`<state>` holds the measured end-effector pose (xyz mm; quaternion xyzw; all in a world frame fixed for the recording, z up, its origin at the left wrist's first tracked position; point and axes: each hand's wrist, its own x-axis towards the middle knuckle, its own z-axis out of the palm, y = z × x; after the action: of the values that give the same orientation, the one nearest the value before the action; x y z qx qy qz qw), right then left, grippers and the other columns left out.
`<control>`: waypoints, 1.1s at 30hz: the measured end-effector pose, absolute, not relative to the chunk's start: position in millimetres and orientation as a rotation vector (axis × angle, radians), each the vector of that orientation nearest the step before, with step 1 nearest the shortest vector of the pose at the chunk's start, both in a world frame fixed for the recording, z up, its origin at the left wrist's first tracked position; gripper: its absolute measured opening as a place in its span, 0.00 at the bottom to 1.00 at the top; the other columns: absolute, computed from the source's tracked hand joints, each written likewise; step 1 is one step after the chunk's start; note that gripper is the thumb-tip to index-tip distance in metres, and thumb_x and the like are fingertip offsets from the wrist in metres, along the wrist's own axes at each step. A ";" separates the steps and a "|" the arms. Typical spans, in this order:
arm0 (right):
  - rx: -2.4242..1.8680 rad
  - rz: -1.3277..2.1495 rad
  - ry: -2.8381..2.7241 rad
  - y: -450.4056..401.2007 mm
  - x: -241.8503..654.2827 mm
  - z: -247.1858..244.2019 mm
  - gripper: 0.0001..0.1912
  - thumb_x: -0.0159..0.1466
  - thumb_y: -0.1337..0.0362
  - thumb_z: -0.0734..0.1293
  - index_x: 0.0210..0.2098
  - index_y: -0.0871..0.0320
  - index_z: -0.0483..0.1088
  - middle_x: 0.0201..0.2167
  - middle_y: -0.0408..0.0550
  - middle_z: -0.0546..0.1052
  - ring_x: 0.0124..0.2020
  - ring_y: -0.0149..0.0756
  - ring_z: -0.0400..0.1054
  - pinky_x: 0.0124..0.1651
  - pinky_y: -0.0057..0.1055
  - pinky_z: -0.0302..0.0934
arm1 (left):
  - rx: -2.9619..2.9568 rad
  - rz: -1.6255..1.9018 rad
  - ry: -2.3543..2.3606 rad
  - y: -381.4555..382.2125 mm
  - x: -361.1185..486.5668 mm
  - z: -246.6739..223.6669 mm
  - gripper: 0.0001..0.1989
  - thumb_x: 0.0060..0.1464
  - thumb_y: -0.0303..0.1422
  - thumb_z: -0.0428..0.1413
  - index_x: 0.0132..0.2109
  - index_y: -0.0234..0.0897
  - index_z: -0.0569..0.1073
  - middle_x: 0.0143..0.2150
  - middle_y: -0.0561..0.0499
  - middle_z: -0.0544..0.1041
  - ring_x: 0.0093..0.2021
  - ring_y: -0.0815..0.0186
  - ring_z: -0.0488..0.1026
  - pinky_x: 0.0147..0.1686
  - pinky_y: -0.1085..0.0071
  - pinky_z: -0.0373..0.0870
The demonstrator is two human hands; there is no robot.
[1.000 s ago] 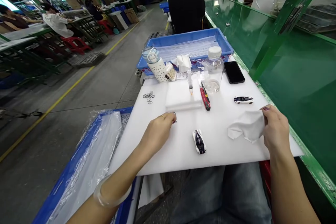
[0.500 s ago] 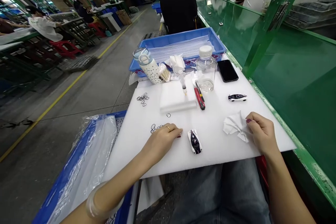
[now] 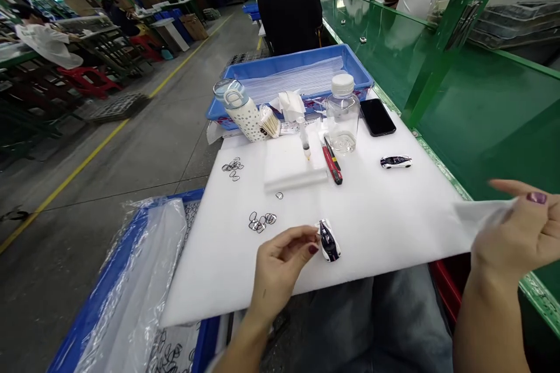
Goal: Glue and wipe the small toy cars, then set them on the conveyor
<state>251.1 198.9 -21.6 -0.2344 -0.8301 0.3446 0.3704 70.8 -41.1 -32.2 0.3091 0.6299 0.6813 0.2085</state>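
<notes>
A small white and dark toy car (image 3: 329, 240) lies on the white foam-topped table (image 3: 371, 204) near its front edge. My left hand (image 3: 284, 262) has its thumb and fingers pinched at the car's left side, touching it. At the far right, past the table edge, my right hand (image 3: 520, 227) grips a white tissue (image 3: 485, 218), which trails to the left and is blurred. Several thin black rings (image 3: 261, 221) lie left of the car, with a single ring (image 3: 279, 196) behind them. A second toy car (image 3: 396, 162) lies farther back on the right.
More rings (image 3: 233, 167) lie at the back left. Behind the foam pad (image 3: 295, 169) with a syringe (image 3: 305, 141) stand a patterned bottle (image 3: 245, 116), cotton swabs (image 3: 270, 122) and a clear bottle (image 3: 343, 119). A red cutter (image 3: 332, 163), phone (image 3: 377, 117) and blue bin (image 3: 359, 64) are nearby.
My left hand has left the rings and moved right to the toy car, which has shifted slightly. My right hand has lifted the tissue off the table and swung it right.
</notes>
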 end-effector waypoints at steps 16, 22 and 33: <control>0.191 0.649 -2.150 92.7 166.3 -14.2 0.07 0.63 0.71 0.63 0.35 0.60 0.74 0.31 0.49 0.74 0.26 0.28 0.66 0.26 0.26 0.63 | 0.137 2.167 0.956 -29.7 94.2 -46.6 0.12 0.42 0.38 0.75 0.32 0.39 0.82 0.27 0.51 0.79 0.27 0.74 0.75 0.31 0.87 0.73; 0.106 0.539 -2.186 100.5 174.9 -0.6 0.05 0.62 0.71 0.66 0.35 0.58 0.73 0.33 0.47 0.74 0.27 0.27 0.66 0.27 0.24 0.63 | 0.140 2.180 0.989 -26.7 95.7 -46.6 0.13 0.40 0.38 0.75 0.31 0.40 0.82 0.26 0.50 0.79 0.26 0.72 0.76 0.30 0.84 0.75; -0.206 0.828 -2.256 116.4 193.3 -7.3 0.08 0.64 0.71 0.65 0.35 0.57 0.77 0.30 0.46 0.76 0.23 0.26 0.67 0.24 0.24 0.62 | 0.434 2.101 1.594 -48.4 87.0 -43.4 0.09 0.47 0.36 0.72 0.36 0.41 0.82 0.32 0.49 0.81 0.33 0.66 0.78 0.36 0.77 0.78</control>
<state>193.3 116.4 -7.3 -0.0798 -0.8738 0.3207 0.3567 87.0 -48.4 -43.4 0.1578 0.5802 0.7646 0.2321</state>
